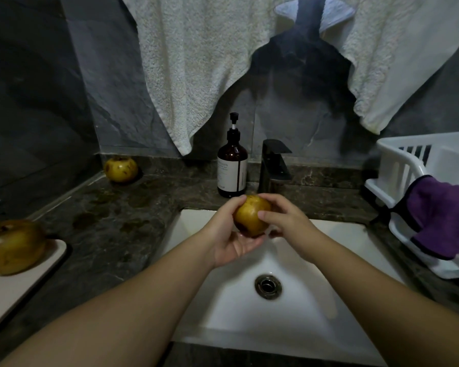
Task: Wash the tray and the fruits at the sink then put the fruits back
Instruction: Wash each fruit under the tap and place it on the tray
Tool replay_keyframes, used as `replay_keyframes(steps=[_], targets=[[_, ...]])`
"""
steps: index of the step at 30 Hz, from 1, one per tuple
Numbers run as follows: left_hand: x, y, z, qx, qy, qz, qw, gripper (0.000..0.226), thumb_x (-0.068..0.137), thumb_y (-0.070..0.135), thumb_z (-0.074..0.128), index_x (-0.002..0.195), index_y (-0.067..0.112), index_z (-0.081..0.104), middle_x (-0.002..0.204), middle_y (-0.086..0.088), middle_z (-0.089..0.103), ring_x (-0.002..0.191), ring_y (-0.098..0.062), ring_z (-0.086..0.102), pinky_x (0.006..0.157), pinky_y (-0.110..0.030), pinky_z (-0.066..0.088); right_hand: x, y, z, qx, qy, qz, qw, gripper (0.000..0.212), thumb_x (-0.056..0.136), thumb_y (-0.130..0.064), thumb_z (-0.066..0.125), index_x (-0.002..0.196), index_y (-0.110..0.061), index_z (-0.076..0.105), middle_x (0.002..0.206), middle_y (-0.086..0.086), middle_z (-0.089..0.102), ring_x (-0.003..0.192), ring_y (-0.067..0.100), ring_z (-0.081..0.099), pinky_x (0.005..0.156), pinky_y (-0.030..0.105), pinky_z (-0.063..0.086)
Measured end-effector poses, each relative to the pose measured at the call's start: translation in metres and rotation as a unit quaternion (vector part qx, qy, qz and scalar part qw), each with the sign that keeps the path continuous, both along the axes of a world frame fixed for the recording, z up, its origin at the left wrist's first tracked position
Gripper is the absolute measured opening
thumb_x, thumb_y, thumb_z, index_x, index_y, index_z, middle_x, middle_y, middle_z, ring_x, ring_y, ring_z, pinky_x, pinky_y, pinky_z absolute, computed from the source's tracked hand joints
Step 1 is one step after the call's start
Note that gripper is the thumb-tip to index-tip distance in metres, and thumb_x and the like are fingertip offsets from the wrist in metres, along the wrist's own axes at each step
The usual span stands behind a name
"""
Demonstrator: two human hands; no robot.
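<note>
Over the white sink, under the dark tap, I hold a yellow-brown spotted fruit with both hands. My left hand cups it from below and the left, fingers curled round it. My right hand grips it from the right, thumb across its front. A second fruit sits on the counter in the far left corner. A third fruit lies on the pale tray at the left edge. No running water is visible.
A brown pump soap bottle stands left of the tap. A white dish rack with a purple cloth draped over its rim fills the right side. White towels hang on the wall above. The dark stone counter surrounds the sink.
</note>
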State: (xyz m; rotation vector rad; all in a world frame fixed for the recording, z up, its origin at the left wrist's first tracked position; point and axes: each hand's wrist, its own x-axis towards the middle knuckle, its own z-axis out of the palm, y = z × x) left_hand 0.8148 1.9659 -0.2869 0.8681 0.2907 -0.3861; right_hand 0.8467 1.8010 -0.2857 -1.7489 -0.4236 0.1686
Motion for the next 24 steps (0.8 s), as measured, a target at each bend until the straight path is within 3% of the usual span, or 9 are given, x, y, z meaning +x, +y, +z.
replay_keyframes(steps=[2, 3, 5, 7, 10, 14, 16, 20, 24], targets=[[-0.002, 0.000, 0.001, 0.009, 0.003, -0.009, 1.000, 0.049, 0.090, 0.042, 0.075, 0.125, 0.012, 0.058, 0.094, -0.028, 0.076, 0.089, -0.043, 0.077, 0.060, -0.041, 0.065, 0.000, 0.002, 0.001, 0.019, 0.040, -0.002, 0.999, 0.031, 0.100, -0.026, 0.060, 0.128, -0.040, 0.057, 0.133, 0.004, 0.056, 0.116, 0.028, 0.058, 0.094, 0.050, 0.054], [-0.001, 0.000, 0.001, 0.008, 0.007, -0.005, 1.000, 0.052, 0.090, 0.042, 0.076, 0.126, 0.010, 0.057, 0.098, -0.030, 0.075, 0.090, -0.045, 0.076, 0.057, -0.041, 0.064, 0.000, 0.004, 0.001, 0.021, 0.041, -0.004, 0.999, 0.030, 0.102, -0.027, 0.057, 0.128, -0.042, 0.056, 0.134, 0.005, 0.054, 0.116, 0.028, 0.058, 0.090, 0.048, 0.056], [0.000, 0.001, 0.001, 0.014, 0.014, 0.001, 1.000, 0.059, 0.089, 0.047, 0.077, 0.128, 0.007, 0.060, 0.113, -0.029, 0.072, 0.097, -0.045, 0.075, 0.059, -0.041, 0.064, -0.001, 0.008, -0.001, -0.015, -0.005, -0.002, 1.000, 0.038, 0.101, -0.032, 0.060, 0.135, -0.045, 0.050, 0.139, 0.003, 0.050, 0.117, 0.025, 0.057, 0.075, 0.033, 0.054], [0.002, 0.003, -0.001, 0.052, 0.006, -0.014, 0.999, 0.067, 0.085, 0.058, 0.075, 0.129, 0.009, 0.065, 0.117, -0.022, 0.075, 0.098, -0.036, 0.077, 0.064, -0.038, 0.065, -0.001, 0.010, -0.002, -0.060, -0.053, 0.004, 0.997, 0.052, 0.096, -0.036, 0.069, 0.141, -0.048, 0.045, 0.138, -0.001, 0.048, 0.118, 0.022, 0.057, 0.069, 0.020, 0.048], [0.001, 0.005, -0.003, 0.090, -0.006, -0.038, 0.995, 0.077, 0.080, 0.073, 0.070, 0.130, 0.015, 0.068, 0.118, -0.017, 0.075, 0.084, -0.028, 0.078, 0.058, -0.034, 0.063, 0.000, 0.009, -0.002, -0.036, -0.024, 0.000, 0.999, 0.042, 0.098, -0.041, 0.065, 0.135, -0.048, 0.049, 0.128, -0.003, 0.058, 0.107, 0.014, 0.061, 0.059, 0.013, 0.046], [0.000, 0.001, -0.002, 0.068, -0.019, -0.067, 0.995, 0.069, 0.093, 0.066, 0.059, 0.131, 0.010, 0.068, 0.116, -0.025, 0.074, 0.086, -0.037, 0.078, 0.056, -0.035, 0.063, 0.002, 0.008, -0.002, -0.049, 0.034, -0.027, 0.998, 0.020, 0.104, -0.050, 0.047, 0.121, -0.047, 0.058, 0.117, -0.001, 0.065, 0.088, 0.019, 0.064, 0.056, 0.027, 0.045], [0.000, -0.002, -0.002, 0.068, -0.032, -0.069, 0.995, 0.065, 0.096, 0.063, 0.056, 0.133, 0.011, 0.066, 0.112, -0.026, 0.075, 0.084, -0.038, 0.078, 0.055, -0.034, 0.063, 0.002, 0.010, -0.002, -0.063, 0.045, -0.042, 0.996, 0.023, 0.104, -0.054, 0.044, 0.121, -0.046, 0.057, 0.116, 0.000, 0.065, 0.083, 0.021, 0.063, 0.054, 0.029, 0.044], [0.000, -0.002, -0.003, 0.062, -0.049, -0.035, 0.996, 0.057, 0.098, 0.060, 0.058, 0.132, 0.015, 0.065, 0.101, -0.022, 0.078, 0.083, -0.037, 0.079, 0.058, -0.036, 0.063, 0.000, 0.011, 0.000, -0.057, 0.047, -0.020, 0.997, 0.044, 0.097, -0.049, 0.061, 0.140, -0.044, 0.049, 0.121, -0.001, 0.062, 0.086, 0.020, 0.066, 0.052, 0.027, 0.047], [-0.001, -0.003, -0.003, 0.071, -0.047, -0.038, 0.996, 0.055, 0.098, 0.058, 0.059, 0.134, 0.017, 0.063, 0.104, -0.025, 0.077, 0.086, -0.039, 0.078, 0.057, -0.036, 0.063, 0.000, 0.007, -0.002, -0.022, 0.084, -0.001, 0.996, 0.043, 0.099, -0.041, 0.061, 0.140, -0.044, 0.051, 0.126, 0.010, 0.061, 0.083, 0.028, 0.063, 0.056, 0.031, 0.045]])
